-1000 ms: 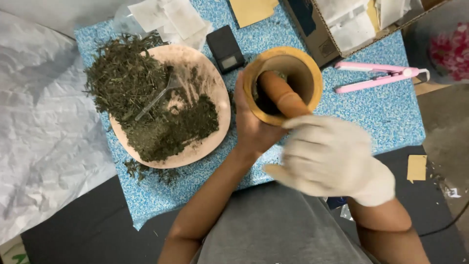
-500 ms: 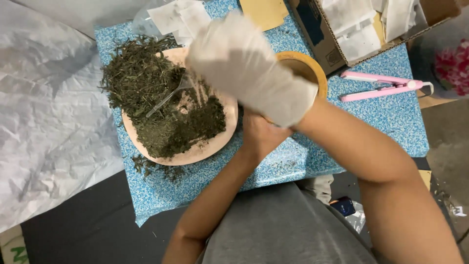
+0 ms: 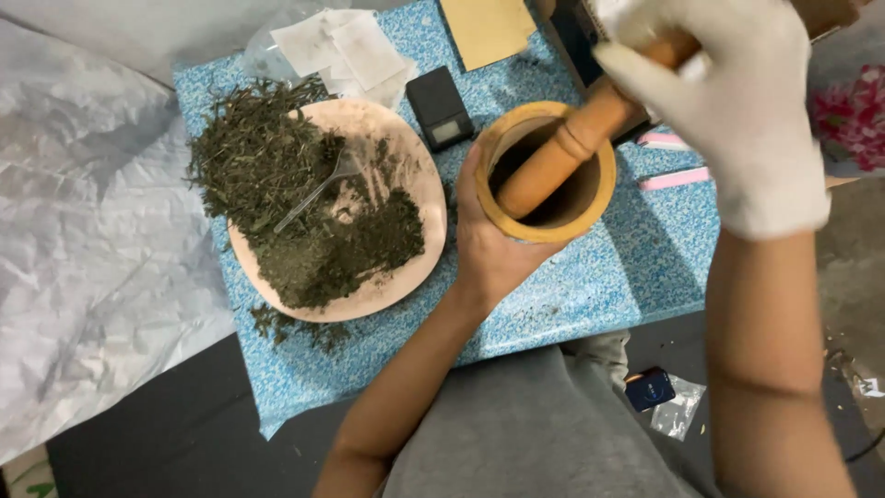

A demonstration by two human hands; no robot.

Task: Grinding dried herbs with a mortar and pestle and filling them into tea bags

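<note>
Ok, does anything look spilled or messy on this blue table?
Yes: dried green herbs overhang the pink plate's upper left rim, and crumbs lie loose on the blue table below the plate.

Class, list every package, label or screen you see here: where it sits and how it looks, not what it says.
Small black device with pale screen: behind the wooden mortar, rectangular.
Clear plastic bag: floor, lower right, crumpled.
Tan envelope: table's far edge, flat.
</note>
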